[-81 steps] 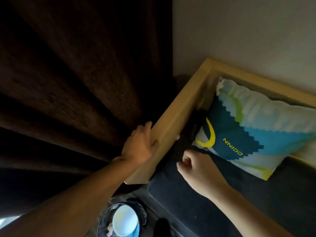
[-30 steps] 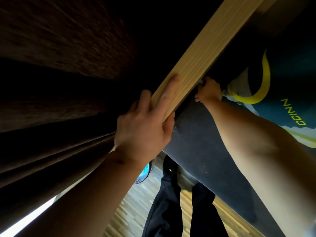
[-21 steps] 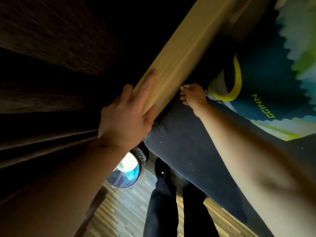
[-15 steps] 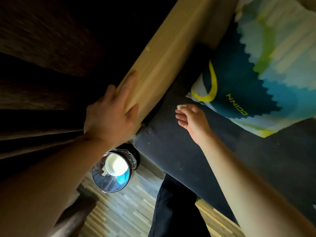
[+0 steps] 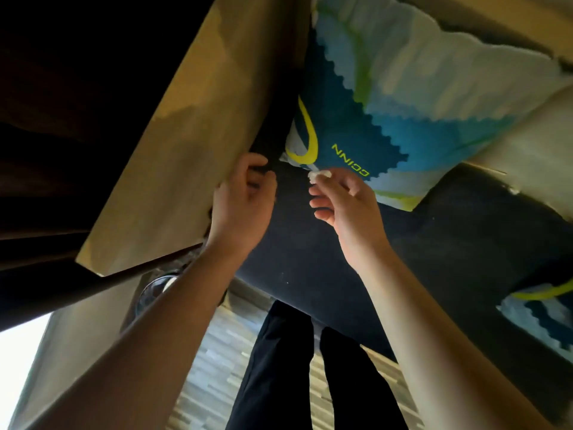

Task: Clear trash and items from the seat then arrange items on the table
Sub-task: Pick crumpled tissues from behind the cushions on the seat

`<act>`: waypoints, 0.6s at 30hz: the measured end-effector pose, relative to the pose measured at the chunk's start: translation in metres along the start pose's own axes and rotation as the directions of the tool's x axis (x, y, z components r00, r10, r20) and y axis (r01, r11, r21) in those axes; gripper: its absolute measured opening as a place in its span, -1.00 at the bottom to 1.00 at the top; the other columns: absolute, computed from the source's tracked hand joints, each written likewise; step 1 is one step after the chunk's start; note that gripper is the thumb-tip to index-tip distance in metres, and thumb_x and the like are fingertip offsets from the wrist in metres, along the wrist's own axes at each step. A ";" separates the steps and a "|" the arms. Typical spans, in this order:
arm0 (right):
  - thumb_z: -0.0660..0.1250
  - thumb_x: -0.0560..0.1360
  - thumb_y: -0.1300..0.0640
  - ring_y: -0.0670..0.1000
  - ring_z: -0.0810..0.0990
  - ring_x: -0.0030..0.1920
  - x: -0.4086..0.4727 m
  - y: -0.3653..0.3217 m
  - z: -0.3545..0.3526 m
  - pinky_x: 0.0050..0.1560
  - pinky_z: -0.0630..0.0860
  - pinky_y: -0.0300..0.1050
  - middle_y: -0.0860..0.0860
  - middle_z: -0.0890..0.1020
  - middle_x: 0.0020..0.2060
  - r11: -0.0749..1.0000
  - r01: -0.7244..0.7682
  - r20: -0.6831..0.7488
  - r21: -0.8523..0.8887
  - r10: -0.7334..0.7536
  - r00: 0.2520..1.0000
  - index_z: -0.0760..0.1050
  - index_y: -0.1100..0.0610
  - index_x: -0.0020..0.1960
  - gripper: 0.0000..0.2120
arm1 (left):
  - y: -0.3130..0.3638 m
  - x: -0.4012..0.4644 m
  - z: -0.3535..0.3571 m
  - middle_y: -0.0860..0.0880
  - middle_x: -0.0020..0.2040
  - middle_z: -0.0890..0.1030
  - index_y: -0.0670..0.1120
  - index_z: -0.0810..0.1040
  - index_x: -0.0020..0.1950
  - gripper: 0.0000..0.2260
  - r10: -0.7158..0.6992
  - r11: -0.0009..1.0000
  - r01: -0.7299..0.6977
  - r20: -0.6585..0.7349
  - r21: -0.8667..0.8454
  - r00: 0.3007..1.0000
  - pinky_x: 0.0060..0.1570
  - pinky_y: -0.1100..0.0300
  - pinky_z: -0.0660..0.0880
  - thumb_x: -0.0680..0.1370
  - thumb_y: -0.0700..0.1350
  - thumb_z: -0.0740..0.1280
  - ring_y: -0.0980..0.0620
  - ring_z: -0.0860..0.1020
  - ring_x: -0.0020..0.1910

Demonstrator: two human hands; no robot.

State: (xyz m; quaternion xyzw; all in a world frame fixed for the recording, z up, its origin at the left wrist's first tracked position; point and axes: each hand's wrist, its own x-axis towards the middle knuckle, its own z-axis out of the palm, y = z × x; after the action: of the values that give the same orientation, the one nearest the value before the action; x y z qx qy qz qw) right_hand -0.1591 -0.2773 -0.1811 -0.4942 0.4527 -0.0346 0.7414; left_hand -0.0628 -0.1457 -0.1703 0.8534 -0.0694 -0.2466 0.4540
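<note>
My right hand [image 5: 347, 206] hangs over the dark seat cushion [image 5: 403, 259] and pinches a small white scrap of trash [image 5: 319, 174] between thumb and fingertips. My left hand [image 5: 245, 197] is just to its left, off the wooden armrest [image 5: 192, 144], with fingers curled loosely and nothing visible in them. The two hands are a few centimetres apart. A blue, white and green pillow [image 5: 403, 97] leans in the seat's corner right behind the scrap.
A round bin [image 5: 155, 290] lined with a shiny bag stands on the wood floor below the armrest, mostly hidden by my left forearm. My dark trouser legs [image 5: 279, 367] stand against the seat front. A second patterned pillow [image 5: 542, 315] lies at right. A dark curtain fills the left.
My right hand drew back from the gap by the armrest with the white scrap. My left hand let go of the armrest and came beside the right. The camera pulled back.
</note>
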 end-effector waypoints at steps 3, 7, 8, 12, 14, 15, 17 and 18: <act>0.37 0.59 0.17 -0.16 0.54 -0.37 -0.022 -0.006 -0.027 -0.35 0.47 -0.30 -0.14 0.66 -0.33 0.991 0.101 -0.014 -0.085 -0.102 0.995 0.63 0.21 0.06 -0.86 | 0.018 -0.001 0.040 -0.10 -0.17 0.66 -0.03 0.55 0.09 -0.76 -0.431 0.792 0.506 0.275 -0.342 0.860 -0.45 0.18 0.50 0.62 0.07 0.18 -0.01 0.67 -0.33; 0.36 0.60 0.21 -0.23 0.56 -0.38 -0.037 -0.004 -0.063 -0.32 0.42 -0.43 -0.16 0.70 -0.28 0.970 0.220 -0.011 -0.107 -0.222 0.975 0.68 0.16 0.02 -0.88 | 0.034 -0.006 0.084 -0.10 -0.23 0.70 -0.16 0.59 0.04 -0.54 -0.434 0.571 0.681 0.536 -0.458 0.724 -0.44 0.16 0.51 0.65 0.20 0.11 -0.05 0.66 -0.35; 0.35 0.60 0.21 -0.24 0.57 -0.37 -0.039 -0.002 -0.077 -0.30 0.42 -0.43 -0.17 0.69 -0.29 0.968 0.229 -0.020 -0.100 -0.232 0.973 0.69 0.17 0.02 -0.87 | 0.038 -0.010 0.098 -0.10 -0.23 0.69 -0.17 0.60 0.03 -0.51 -0.422 0.558 0.692 0.562 -0.458 0.712 -0.40 0.13 0.53 0.64 0.22 0.11 -0.05 0.65 -0.34; 0.35 0.61 0.16 -0.10 0.69 -0.16 -0.045 0.011 -0.121 -0.07 0.59 -0.16 -0.06 0.75 -0.16 0.976 0.198 -0.034 -0.090 -0.201 0.979 0.71 0.08 0.04 -0.85 | 0.054 -0.024 0.142 -0.12 -0.30 0.60 -0.18 0.62 0.05 -0.49 -0.431 0.530 0.732 0.607 -0.429 0.668 -0.33 0.10 0.55 0.63 0.23 0.13 -0.06 0.59 -0.37; 0.36 0.60 0.14 0.05 0.72 -0.06 -0.050 0.018 -0.135 0.08 0.61 0.08 -0.01 0.76 -0.13 0.974 0.194 -0.048 -0.117 -0.201 0.978 0.72 0.04 0.04 -0.85 | 0.059 -0.032 0.159 -0.12 -0.34 0.55 -0.19 0.61 0.05 -0.51 -0.454 0.549 0.746 0.615 -0.377 0.644 -0.41 0.14 0.48 0.62 0.22 0.15 -0.04 0.53 -0.44; 0.36 0.60 0.13 0.07 0.72 -0.06 -0.052 0.021 -0.144 0.09 0.61 0.14 -0.01 0.76 -0.13 0.973 0.195 -0.062 -0.122 -0.203 0.977 0.72 0.03 0.04 -0.84 | 0.062 -0.037 0.170 -0.12 -0.35 0.52 -0.19 0.61 0.03 -0.51 -0.468 0.565 0.752 0.619 -0.340 0.631 -0.43 0.15 0.44 0.61 0.23 0.17 -0.04 0.50 -0.46; 0.34 0.61 0.13 0.06 0.73 -0.07 -0.054 0.022 -0.165 0.07 0.62 0.13 0.01 0.76 -0.12 0.977 0.186 -0.080 -0.108 -0.195 0.977 0.72 0.07 0.04 -0.84 | 0.071 -0.046 0.195 -0.11 -0.39 0.48 -0.20 0.63 -0.01 -0.48 -0.490 0.572 0.773 0.641 -0.274 0.591 -0.46 0.16 0.39 0.57 0.27 0.22 -0.04 0.46 -0.48; 0.34 0.61 0.14 0.06 0.73 -0.07 -0.054 0.024 -0.176 0.07 0.63 0.13 0.02 0.76 -0.12 0.982 0.165 -0.090 -0.086 -0.173 0.981 0.71 0.10 0.04 -0.83 | 0.075 -0.051 0.208 -0.11 -0.41 0.48 -0.20 0.63 -0.03 -0.46 -0.500 0.569 0.785 0.655 -0.245 0.567 -0.46 0.17 0.39 0.54 0.29 0.24 -0.04 0.47 -0.48</act>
State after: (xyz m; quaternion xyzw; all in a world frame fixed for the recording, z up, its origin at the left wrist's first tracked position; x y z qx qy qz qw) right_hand -0.3249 -0.3617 -0.1828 -0.5573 0.4457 -0.1038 0.6928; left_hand -0.2000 -0.3254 -0.1876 0.5599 0.2100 -0.6280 0.4980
